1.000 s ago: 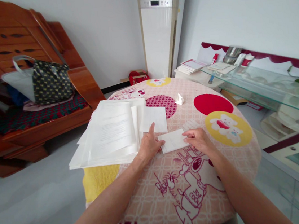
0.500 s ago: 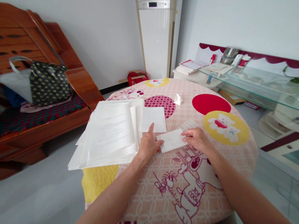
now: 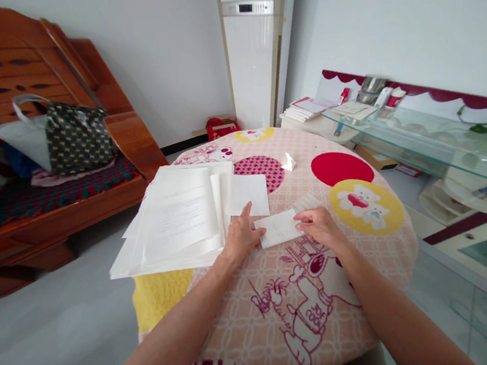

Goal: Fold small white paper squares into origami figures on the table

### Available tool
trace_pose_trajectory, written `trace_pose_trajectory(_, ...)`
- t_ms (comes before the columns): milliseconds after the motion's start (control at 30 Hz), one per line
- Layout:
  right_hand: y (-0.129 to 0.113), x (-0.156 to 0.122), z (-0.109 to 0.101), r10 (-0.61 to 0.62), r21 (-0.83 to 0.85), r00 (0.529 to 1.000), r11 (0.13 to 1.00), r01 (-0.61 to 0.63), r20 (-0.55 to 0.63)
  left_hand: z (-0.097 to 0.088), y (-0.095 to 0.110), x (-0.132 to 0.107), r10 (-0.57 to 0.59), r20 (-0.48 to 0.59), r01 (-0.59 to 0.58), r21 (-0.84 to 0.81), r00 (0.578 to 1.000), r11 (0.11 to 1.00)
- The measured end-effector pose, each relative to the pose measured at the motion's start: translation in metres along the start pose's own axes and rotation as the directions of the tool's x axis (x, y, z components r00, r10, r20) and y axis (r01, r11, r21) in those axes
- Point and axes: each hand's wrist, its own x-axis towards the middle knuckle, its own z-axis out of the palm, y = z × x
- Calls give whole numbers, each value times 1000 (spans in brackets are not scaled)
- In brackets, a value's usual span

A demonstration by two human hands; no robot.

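Observation:
A small folded sheet of white paper (image 3: 279,228) lies flat on the patterned tablecloth, between my two hands. My left hand (image 3: 241,236) grips its left end with the thumb on top, while the index finger points forward. At the right end, my right hand (image 3: 321,224) pinches the paper between thumb and fingers. Just beyond my left fingertip lies another white paper piece (image 3: 249,192), partly on the edge of a stack of printed sheets (image 3: 181,217). Some thin whitish strips show behind the folded sheet near my right fingers.
A small folded paper shape (image 3: 288,161) stands farther back on the round table (image 3: 386,259). To the right is a glass shelf (image 3: 438,146) holding cups and papers. A wooden bench (image 3: 127,137) with a patterned bag (image 3: 75,135) is at left; a white tall cabinet-like unit (image 3: 250,57) stands behind.
Both hands keep the same hold on the folded paper, which has hardly moved. The whole view has shifted very slightly.

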Motion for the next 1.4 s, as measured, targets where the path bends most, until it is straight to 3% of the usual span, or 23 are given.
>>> trace_pose_trajectory(433,0,0,0,0,41,1000,999,0,0,-1,0,-1,12,-7,-13,-5,1000,1000)
trace_pose_trajectory(967,3,2,0,-14,-47,1000,999,14,-12,0,-3,-1,31,-14,-31,-11,999,999)
trace_pose_trajectory(1133,3,1,-1,-16,-57,1000,998,15,-5,0,-1,-2,51,-13,-50,54,999,997)
trace_pose_trajectory(1300,4,1,0,-37,-70,999,997,36,-9,3,-2,-6,131,-23,-121,239,991,964)
trace_pose_trajectory(1400,3,2,0,-44,-67,999,997,43,-13,5,-5,-6,305,-94,-270,275,948,923)
